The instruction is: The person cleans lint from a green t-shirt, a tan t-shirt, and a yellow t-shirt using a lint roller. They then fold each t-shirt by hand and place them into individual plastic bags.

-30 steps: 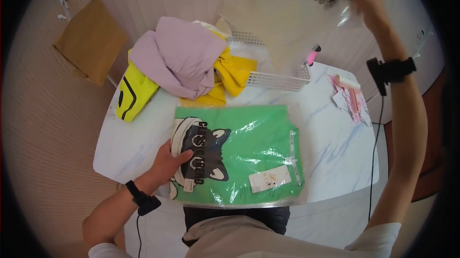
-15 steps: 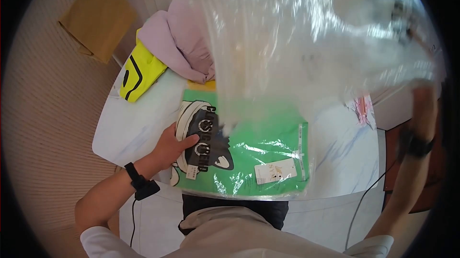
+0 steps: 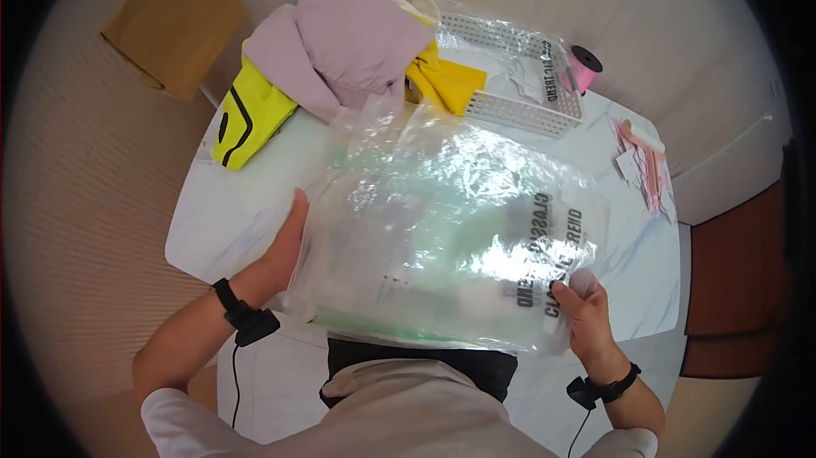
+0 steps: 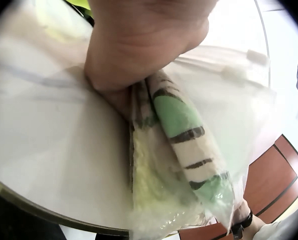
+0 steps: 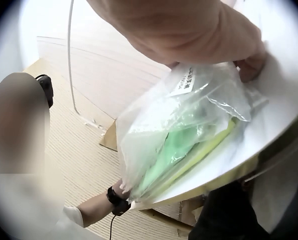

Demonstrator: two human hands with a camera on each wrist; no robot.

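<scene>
A large clear plastic bag [image 3: 442, 203], printed with "CLASSIC TREND", is spread over the green garment, which shows only faintly beneath it. My right hand [image 3: 591, 318] grips the bag's lower right part, thumb on top over the printing. At the left edge, my left hand [image 3: 285, 245] holds the bagged green garment [image 4: 181, 120], its fingers mostly hidden behind the stack. In the left wrist view, the folded garment appears edge-on with white and dark stripes. Yellow material [image 5: 204, 150] lies under the green in the right wrist view.
Behind the bag is a pile with a lilac garment [image 3: 361, 42], a yellow cloth [image 3: 450, 80] and a neon-yellow piece [image 3: 251, 122]. A white perforated basket [image 3: 523, 114] stands beside it. Nearby are a pink ribbon spool [image 3: 580, 71], pink scraps [image 3: 650, 165] and a brown bag [image 3: 174, 25].
My right hand has brought the clear bag down from the upper right onto the green garment. The left hand stays at the garment's left edge, its thumb now beside the bag.
</scene>
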